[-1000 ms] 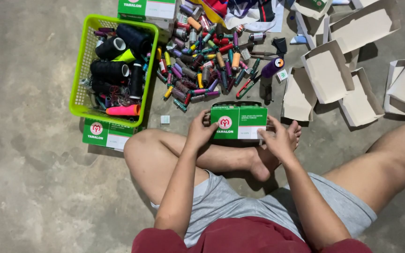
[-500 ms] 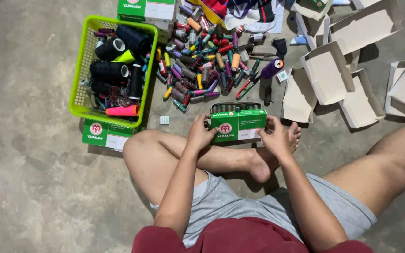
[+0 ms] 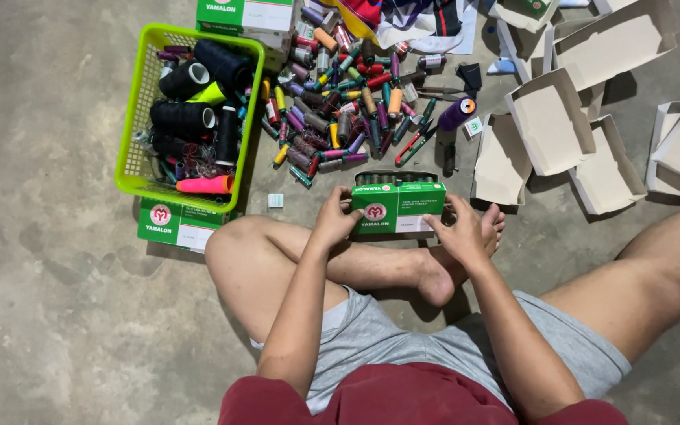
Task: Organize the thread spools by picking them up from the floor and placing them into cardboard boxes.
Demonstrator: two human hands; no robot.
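Concrete floor (image 3: pixel 57 315) all around; a green box (image 3: pixel 399 206) is gripped at both ends by the left hand (image 3: pixel 336 220) and right hand (image 3: pixel 462 232), its spools mostly hidden, beside the thread pile (image 3: pixel 340 118).

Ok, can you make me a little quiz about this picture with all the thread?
1. True or false: both hands grip the green box.
2. What colour is the basket? A red, B lime green, C blue.
3. Fill in: the pink spool lies in the ____.

Key:
1. True; the left hand and right hand hold its ends.
2. B.
3. Basket.
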